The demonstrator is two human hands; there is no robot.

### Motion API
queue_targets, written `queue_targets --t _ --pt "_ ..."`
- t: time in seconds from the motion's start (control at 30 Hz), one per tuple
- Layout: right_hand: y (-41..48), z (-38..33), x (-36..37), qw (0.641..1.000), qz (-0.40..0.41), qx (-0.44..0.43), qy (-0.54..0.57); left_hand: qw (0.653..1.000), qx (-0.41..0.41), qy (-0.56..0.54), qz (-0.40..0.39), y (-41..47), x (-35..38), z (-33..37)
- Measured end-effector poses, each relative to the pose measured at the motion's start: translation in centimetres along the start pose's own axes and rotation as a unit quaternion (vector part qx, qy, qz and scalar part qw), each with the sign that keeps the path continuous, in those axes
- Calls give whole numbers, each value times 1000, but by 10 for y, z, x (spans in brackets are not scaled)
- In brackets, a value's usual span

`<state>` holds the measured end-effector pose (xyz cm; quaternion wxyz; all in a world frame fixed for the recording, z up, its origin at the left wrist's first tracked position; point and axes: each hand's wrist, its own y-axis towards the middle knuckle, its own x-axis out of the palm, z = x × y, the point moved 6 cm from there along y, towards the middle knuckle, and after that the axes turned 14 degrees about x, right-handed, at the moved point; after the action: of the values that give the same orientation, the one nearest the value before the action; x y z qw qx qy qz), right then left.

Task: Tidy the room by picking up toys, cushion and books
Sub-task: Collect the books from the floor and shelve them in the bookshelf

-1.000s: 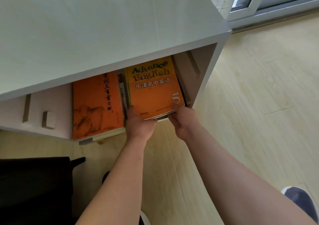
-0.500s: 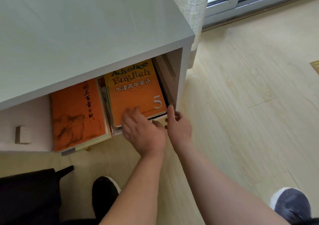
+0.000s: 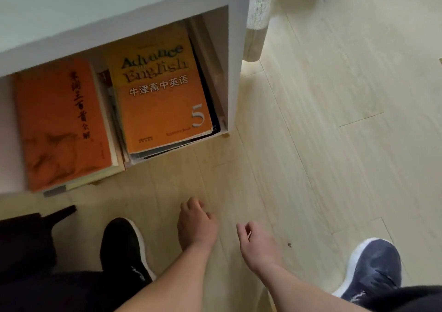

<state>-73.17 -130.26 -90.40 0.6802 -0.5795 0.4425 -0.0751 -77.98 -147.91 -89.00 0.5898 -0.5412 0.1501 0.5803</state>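
Observation:
An orange "Advance English" book (image 3: 157,101) lies on top of a small stack on the lower shelf of a white cabinet (image 3: 119,7), at the shelf's right end. A darker orange book (image 3: 62,125) with Chinese characters lies to its left. Both hands hang over the wooden floor, in front of the shelf and apart from the books. My left hand (image 3: 196,225) has its fingers loosely curled and holds nothing. My right hand (image 3: 258,244) is also loosely curled and empty.
The pale wooden floor (image 3: 334,144) stretches to the right. A curtain hem (image 3: 257,19) hangs beside the cabinet's right side. My black shoe (image 3: 124,247) and blue shoe (image 3: 373,268) stand on the floor. A black object (image 3: 24,240) sits at the lower left.
Both hands have let go of the "Advance English" book and drawn back from the shelf towards me. The book stays pushed into the shelf. The view has shifted down and back.

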Motion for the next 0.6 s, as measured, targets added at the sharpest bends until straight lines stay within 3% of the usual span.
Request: queue_targets --t 0.13,0.33,0.43,0.6 --pt "-1 8 23 999 -34 -13 -38 999 -37 -8 -19 -12 9 -13" --pt "8 -33 26 998 -28 -47 -19 990 -111 -80 35 -20 -2 -31" --pt "6 -70 21 997 -7 -66 42 974 -151 -134 99 -21 -22 -47" --pt "-5 -131 18 968 18 -95 232 947 -148 -220 183 -14 -59 -71"
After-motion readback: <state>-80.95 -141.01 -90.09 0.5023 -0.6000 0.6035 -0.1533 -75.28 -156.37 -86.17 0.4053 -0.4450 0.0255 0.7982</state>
